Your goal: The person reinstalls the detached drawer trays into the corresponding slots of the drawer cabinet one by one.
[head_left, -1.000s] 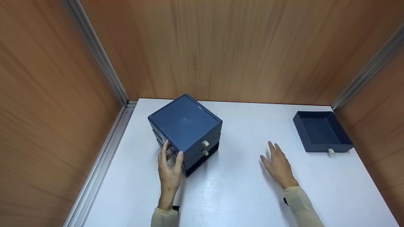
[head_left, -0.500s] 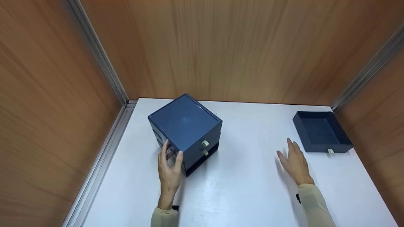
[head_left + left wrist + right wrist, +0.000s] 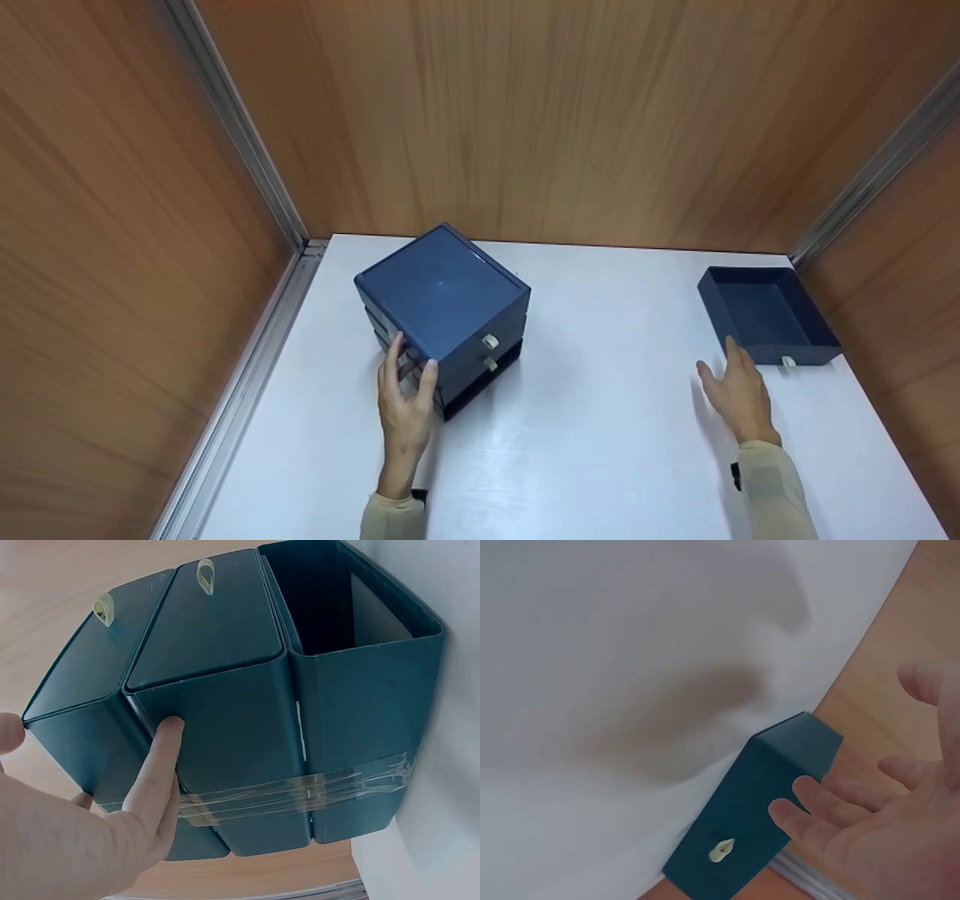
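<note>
A dark blue drawer cabinet [image 3: 442, 292] stands at an angle, left of middle in the head view. Two of its fronts carry pale loop pulls; the bottom slot [image 3: 315, 607] gapes with no drawer in it. My left hand [image 3: 405, 416] rests on the near corner, straight fingers against the side and thumb at the edge. Clear tape [image 3: 300, 795] runs across that side. On the right, my right hand [image 3: 739, 397] holds nothing, its fingers spread above the table. Just ahead of it lies a loose open-topped drawer [image 3: 795, 354], with a pale pull on its front.
The white table [image 3: 585, 450] carries both pieces. A wood-grain panel [image 3: 525, 120] closes off the back, and others rise at the left and right. A metal rail [image 3: 247, 405] follows the left table edge. The loose drawer sits close to the right wall.
My right hand has moved rightward over the table to the near side of the loose drawer. The left hand and the cabinet have stayed in place.
</note>
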Demonstrator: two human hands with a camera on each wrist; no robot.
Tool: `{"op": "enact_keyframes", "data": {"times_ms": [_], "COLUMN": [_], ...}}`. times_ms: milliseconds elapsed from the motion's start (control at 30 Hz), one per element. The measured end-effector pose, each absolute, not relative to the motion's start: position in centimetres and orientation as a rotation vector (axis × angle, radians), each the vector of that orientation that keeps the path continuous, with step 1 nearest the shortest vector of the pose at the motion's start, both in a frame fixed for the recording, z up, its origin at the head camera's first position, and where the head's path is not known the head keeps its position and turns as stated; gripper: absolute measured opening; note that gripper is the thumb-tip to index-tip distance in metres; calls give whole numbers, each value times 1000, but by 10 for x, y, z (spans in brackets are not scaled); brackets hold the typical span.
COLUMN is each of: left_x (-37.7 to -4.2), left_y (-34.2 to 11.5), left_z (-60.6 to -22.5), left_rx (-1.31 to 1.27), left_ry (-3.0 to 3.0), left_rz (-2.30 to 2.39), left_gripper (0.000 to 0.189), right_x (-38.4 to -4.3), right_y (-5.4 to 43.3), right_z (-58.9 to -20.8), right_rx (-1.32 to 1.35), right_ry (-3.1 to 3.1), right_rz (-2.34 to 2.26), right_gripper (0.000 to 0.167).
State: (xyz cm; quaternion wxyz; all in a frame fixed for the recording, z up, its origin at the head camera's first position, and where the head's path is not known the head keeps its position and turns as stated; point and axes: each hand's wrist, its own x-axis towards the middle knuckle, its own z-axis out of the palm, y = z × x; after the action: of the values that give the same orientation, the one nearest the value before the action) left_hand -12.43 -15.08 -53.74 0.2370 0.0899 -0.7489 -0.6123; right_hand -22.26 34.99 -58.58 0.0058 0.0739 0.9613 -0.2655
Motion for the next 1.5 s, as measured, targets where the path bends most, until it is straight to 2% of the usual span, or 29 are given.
{"op": "enact_keyframes", "data": {"times_ms": [600,867,1267,1500], "left_x": [-122,-122,-124,-124], "left_y": [-154,-157,-157,-154], "left_z": [-537,-539,-539,-537], "left_rx": [267,288,270,258], "left_ry": [-2093,-2091,-2106,-2104], "left_rz": [-1657,-1674,-1671,-1668], "left_gripper": [67,67,68,67], "right_x": [-228,-234,-235,-241], "right_y": [398,417,429,436], "right_z": [-590,-591,-598,-592], "right_rx": [395,381,515,537], "right_ry": [2890,2886,2945,2868], "right_rz": [-795,-777,-837,-861], "right_gripper": [93,90,78,82]}}
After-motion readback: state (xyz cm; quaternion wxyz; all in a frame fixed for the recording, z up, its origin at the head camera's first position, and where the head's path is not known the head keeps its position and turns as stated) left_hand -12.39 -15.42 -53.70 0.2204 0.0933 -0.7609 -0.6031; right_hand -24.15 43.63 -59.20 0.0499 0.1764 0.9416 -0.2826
